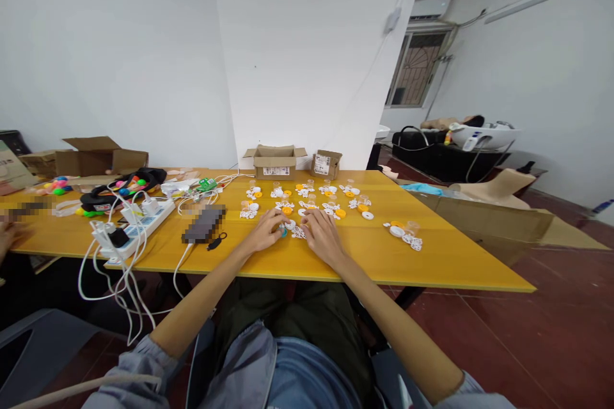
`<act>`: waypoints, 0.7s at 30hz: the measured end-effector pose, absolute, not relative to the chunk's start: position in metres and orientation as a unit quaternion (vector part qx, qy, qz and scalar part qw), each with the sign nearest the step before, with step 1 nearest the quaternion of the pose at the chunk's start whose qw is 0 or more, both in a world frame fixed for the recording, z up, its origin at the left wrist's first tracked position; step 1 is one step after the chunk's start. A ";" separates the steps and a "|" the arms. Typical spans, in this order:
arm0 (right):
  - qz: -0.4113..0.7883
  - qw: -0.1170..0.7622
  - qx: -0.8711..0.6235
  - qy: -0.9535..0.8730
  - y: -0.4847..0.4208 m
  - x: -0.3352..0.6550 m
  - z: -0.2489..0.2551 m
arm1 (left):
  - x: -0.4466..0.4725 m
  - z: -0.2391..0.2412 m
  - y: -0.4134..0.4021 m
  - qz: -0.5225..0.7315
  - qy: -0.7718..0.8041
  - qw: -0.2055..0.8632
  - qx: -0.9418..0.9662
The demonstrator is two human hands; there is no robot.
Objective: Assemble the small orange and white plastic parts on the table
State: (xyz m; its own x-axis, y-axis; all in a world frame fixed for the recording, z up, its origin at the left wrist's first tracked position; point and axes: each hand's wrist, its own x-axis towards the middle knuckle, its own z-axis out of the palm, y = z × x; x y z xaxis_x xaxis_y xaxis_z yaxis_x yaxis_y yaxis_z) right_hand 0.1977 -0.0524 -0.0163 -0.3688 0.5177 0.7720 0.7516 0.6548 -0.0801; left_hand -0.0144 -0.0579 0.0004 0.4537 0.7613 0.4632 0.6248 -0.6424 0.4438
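Observation:
Both my hands rest on the yellow table [432, 262] near its front edge. My left hand [265, 231] is curled, its fingertips pinched on a small teal and white plastic piece [286, 227]. My right hand [322, 234] lies just to the right, fingers bent down over a small white patterned piece [298, 232]; what it grips is hidden. Beyond my hands lie rows of small white, orange and clear plastic parts [307, 198]. A separate little group of parts [405, 234] sits to the right.
Two open cardboard boxes [274, 162] stand at the table's far edge. To the left are a dark phone [204, 224], a white power strip [137, 223] with trailing cables, colourful toys [119, 188] and more boxes. Another person's hand [7, 233] shows at far left.

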 end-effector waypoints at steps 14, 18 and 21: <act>-0.155 0.350 -0.358 -0.851 -0.054 0.196 -0.019 | -0.010 0.003 -0.066 0.279 0.398 0.062 0.872; -0.152 0.357 -0.355 -0.851 -0.055 0.196 -0.018 | -0.011 0.002 -0.065 0.279 0.400 0.063 0.871; -0.152 0.362 -0.348 -0.851 -0.057 0.196 -0.016 | -0.010 0.002 -0.065 0.279 0.389 0.060 0.876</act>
State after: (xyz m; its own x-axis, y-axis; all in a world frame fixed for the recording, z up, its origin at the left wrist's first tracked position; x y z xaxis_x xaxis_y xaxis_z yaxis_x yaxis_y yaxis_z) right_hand 0.1963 -0.0567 -0.0159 -0.4952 0.4826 0.7224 0.7033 0.7108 0.0072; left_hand -0.0105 -0.0645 0.0016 0.5405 0.7153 0.4430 0.6487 -0.6896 0.3220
